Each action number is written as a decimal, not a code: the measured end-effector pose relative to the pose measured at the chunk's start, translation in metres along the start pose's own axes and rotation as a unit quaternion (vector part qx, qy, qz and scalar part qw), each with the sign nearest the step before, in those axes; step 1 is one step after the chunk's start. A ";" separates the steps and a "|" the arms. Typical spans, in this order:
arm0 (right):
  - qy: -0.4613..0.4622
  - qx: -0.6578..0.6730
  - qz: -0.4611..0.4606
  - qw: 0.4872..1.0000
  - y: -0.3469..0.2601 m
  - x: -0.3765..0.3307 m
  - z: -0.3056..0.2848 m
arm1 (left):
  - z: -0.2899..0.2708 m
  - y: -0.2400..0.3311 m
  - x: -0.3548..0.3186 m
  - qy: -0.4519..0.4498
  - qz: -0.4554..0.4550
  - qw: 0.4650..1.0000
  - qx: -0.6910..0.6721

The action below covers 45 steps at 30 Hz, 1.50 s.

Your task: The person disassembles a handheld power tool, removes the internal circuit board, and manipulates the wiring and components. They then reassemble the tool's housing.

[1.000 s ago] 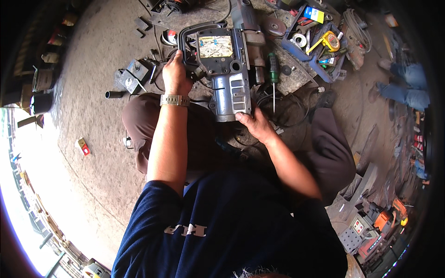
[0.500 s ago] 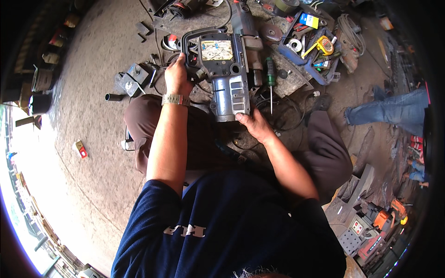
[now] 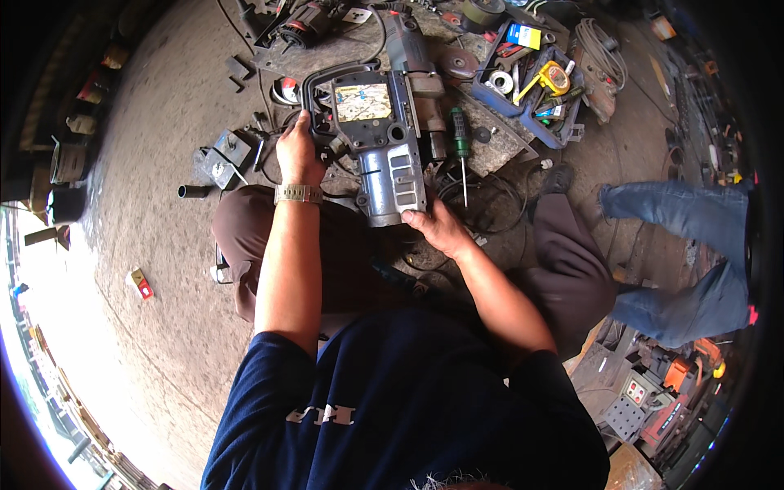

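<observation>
Both my hands hold a heavy power tool that looks like a magnetic drill, with a silver vented housing, a labelled plate and a black loop handle. My left hand grips the handle's lower left end, its inner fingers hidden. With the thumb on top, my right hand clasps the housing's near right corner; the other fingers are underneath. Along the tool's right side lies a grey and brown motor unit; I cannot tell whether it is joined on. Right of that lies a green-handled screwdriver.
A blue toolbox with a yellow tape measure stands at the far right. An angle grinder lies at the back. Cables trail beside my right hand. Another person's jeans-clad legs are at the right.
The tool and both hands sit slightly further left in the picture, as do the things around them. The other person's second leg has come into view at the right. Both grips stay the same.
</observation>
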State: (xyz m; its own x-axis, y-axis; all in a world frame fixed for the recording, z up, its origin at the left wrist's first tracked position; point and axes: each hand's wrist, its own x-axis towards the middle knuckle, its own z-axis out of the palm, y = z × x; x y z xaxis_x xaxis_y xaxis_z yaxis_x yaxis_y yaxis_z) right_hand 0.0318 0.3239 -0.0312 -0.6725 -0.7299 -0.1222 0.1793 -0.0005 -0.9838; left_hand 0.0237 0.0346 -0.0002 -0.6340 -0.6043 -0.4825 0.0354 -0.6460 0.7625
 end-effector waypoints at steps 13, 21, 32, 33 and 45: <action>-0.017 0.004 0.006 1.000 0.002 0.002 -0.003 | -0.003 -0.004 0.008 0.004 0.012 1.000 0.014; -0.006 -0.016 -0.005 1.000 0.002 0.001 0.000 | -0.009 -0.002 0.008 -0.019 -0.002 1.000 -0.009; -0.021 -0.002 0.025 0.999 0.007 0.001 -0.003 | -0.016 -0.005 0.015 -0.011 -0.003 1.000 -0.013; -0.025 -0.004 0.037 0.999 0.008 0.002 -0.003 | -0.012 -0.008 0.009 0.016 -0.003 0.999 -0.034; -0.020 -0.055 0.013 0.998 0.005 0.004 -0.007 | -0.014 -0.025 -0.056 0.087 0.037 0.993 -0.070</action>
State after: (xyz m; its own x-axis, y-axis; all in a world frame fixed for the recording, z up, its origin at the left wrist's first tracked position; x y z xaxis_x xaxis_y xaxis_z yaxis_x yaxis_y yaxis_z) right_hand 0.0252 0.3258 -0.0378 -0.6396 -0.7551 -0.1443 0.1141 0.0924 -0.9892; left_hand 0.0693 0.0782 0.0019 -0.4834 -0.7157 -0.5041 0.1916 -0.6484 0.7368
